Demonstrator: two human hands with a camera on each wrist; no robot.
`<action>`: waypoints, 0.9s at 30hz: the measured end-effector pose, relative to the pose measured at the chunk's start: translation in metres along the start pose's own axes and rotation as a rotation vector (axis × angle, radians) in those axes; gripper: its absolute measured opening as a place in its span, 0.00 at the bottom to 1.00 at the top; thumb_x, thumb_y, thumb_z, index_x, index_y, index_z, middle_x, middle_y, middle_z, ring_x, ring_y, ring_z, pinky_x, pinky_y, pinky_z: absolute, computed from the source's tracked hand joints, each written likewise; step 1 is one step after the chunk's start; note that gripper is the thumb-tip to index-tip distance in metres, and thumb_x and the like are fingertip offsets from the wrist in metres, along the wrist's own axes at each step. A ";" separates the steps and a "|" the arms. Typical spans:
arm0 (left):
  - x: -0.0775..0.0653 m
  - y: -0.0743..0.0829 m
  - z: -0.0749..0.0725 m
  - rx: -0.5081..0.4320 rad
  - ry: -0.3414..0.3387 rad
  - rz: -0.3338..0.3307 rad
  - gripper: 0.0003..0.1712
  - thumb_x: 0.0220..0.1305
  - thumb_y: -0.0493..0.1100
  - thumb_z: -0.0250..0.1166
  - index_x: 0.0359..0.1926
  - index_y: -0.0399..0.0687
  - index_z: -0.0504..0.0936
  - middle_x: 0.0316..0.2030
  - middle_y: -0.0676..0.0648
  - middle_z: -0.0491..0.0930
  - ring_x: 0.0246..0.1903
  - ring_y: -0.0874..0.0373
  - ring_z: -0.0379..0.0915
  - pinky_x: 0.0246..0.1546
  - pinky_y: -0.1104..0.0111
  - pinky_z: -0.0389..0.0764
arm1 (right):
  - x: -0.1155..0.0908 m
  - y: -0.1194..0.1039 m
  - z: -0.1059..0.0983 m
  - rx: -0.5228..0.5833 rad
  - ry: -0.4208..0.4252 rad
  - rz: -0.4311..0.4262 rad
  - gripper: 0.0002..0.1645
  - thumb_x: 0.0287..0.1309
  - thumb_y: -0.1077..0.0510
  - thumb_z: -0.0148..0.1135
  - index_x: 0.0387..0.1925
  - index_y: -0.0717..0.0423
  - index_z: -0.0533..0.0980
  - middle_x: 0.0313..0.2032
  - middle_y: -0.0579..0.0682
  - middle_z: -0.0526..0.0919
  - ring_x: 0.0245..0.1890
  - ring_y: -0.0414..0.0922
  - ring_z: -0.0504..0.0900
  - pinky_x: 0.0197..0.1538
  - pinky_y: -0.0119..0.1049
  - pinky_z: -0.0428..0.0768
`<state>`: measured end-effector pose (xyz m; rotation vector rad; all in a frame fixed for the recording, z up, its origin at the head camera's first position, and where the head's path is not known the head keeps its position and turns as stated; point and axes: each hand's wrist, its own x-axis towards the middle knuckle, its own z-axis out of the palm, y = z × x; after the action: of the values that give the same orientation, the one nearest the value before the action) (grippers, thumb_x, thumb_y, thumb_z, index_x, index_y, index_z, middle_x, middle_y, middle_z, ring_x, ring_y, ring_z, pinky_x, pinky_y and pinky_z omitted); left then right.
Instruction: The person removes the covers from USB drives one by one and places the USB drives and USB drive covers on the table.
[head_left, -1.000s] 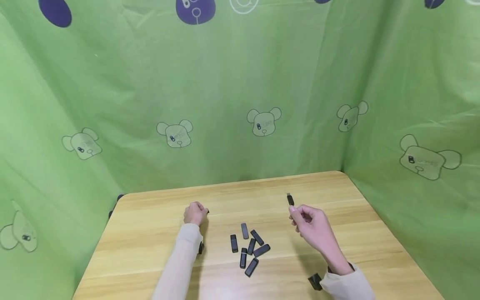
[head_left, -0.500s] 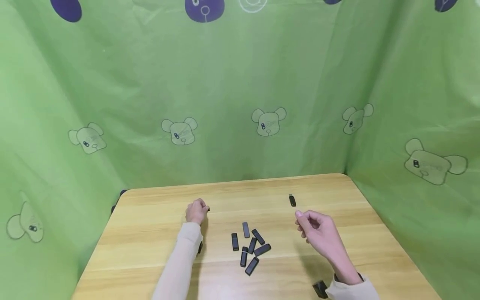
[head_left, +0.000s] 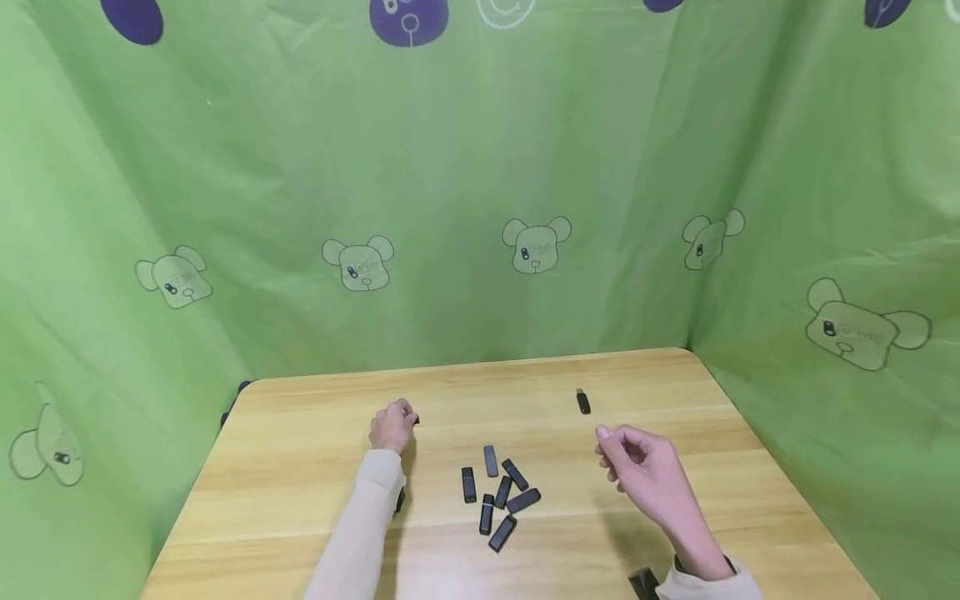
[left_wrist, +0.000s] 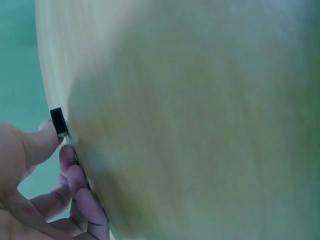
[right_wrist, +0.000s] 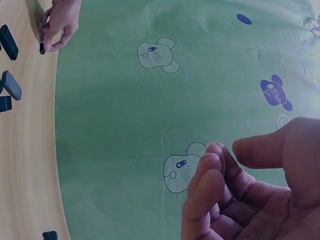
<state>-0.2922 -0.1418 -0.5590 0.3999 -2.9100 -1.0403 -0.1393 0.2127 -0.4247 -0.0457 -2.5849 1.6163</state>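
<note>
My left hand [head_left: 392,427] rests at the table's left side, pinching a small black piece that looks like a USB stick cap [left_wrist: 58,121] between thumb and fingertips. Its far part is hidden by the fingers in the head view. A black USB stick [head_left: 583,402] with its metal connector bare lies on the table at the back right. Just in front of that stick hovers my right hand [head_left: 647,468], fingers loosely bent and holding nothing. In the right wrist view a gap separates the right thumb [right_wrist: 262,150] from the fingers.
Several dark USB sticks [head_left: 503,492] lie in a loose cluster mid-table, between the hands. The wooden table [head_left: 480,383] has a rounded far edge, and green printed curtains [head_left: 450,167] hang behind it and on both sides.
The right hand has let go of the USB stick, which now lies on the table, and has drawn back slightly toward the near right. The left hand keeps about the same place.
</note>
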 end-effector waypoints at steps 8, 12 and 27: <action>0.001 -0.005 -0.001 -0.039 -0.003 -0.025 0.05 0.68 0.46 0.66 0.36 0.54 0.87 0.45 0.40 0.88 0.33 0.48 0.78 0.32 0.58 0.75 | 0.001 0.001 0.000 0.007 -0.009 -0.016 0.22 0.74 0.48 0.57 0.31 0.62 0.80 0.23 0.44 0.80 0.21 0.41 0.79 0.24 0.35 0.82; 0.000 -0.006 -0.003 -0.058 -0.004 -0.025 0.05 0.68 0.48 0.67 0.37 0.56 0.87 0.46 0.41 0.88 0.30 0.50 0.75 0.32 0.59 0.73 | 0.001 0.001 0.000 0.003 -0.010 -0.013 0.21 0.74 0.48 0.57 0.31 0.61 0.80 0.22 0.44 0.80 0.21 0.41 0.79 0.23 0.35 0.81; 0.001 -0.011 -0.003 -0.080 0.002 -0.031 0.11 0.68 0.52 0.66 0.44 0.54 0.85 0.45 0.43 0.89 0.42 0.46 0.82 0.45 0.51 0.76 | 0.003 0.002 0.013 -0.013 -0.029 -0.020 0.17 0.72 0.52 0.60 0.32 0.60 0.81 0.25 0.50 0.82 0.22 0.41 0.79 0.24 0.33 0.81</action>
<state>-0.2898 -0.1521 -0.5640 0.4430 -2.8585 -1.1552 -0.1438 0.2027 -0.4323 0.0026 -2.6089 1.6052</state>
